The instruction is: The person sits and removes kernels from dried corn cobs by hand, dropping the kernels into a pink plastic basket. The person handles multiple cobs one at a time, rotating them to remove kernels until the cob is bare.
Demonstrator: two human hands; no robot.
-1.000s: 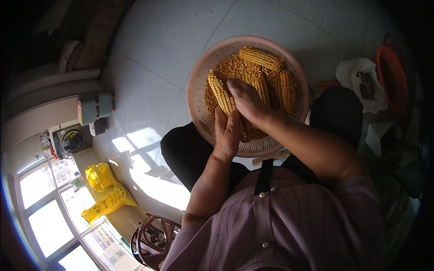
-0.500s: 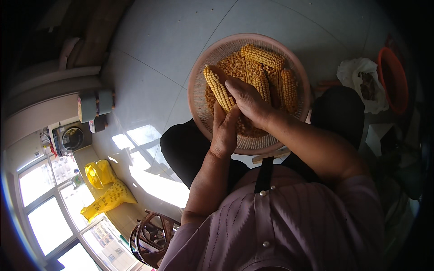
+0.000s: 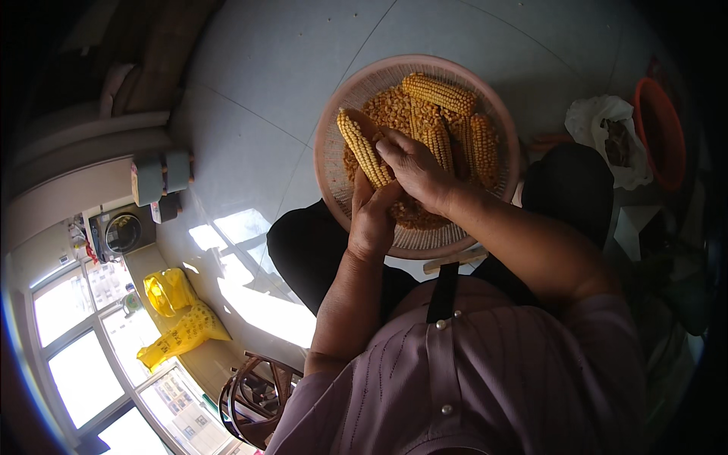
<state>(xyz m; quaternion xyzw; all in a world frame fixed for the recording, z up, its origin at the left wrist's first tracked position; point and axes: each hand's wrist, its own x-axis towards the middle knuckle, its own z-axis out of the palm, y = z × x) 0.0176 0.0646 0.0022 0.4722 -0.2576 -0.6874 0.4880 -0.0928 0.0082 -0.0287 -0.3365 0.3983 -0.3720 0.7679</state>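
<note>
My left hand is closed around the lower end of a yellow ear of corn, which slants up and to the left. On the ear's right side, my right hand has its fingers curled against it, with the thumb side toward the upper part. Both hands are over a round pink plastic basket with slatted walls. Loose kernels cover much of its bottom. Whole ears, among them one at the far side and one at the right, lie on the kernels. My hands hide part of the basket's contents.
My knees flank the basket on the grey tiled floor. To the right are a white plastic bag and a red basin. Yellow bags lie by the window at the left, near a dark wooden chair.
The ear and both hands have shifted slightly to the left. My right fingers have drawn in a little against the ear. The basket's contents look the same.
</note>
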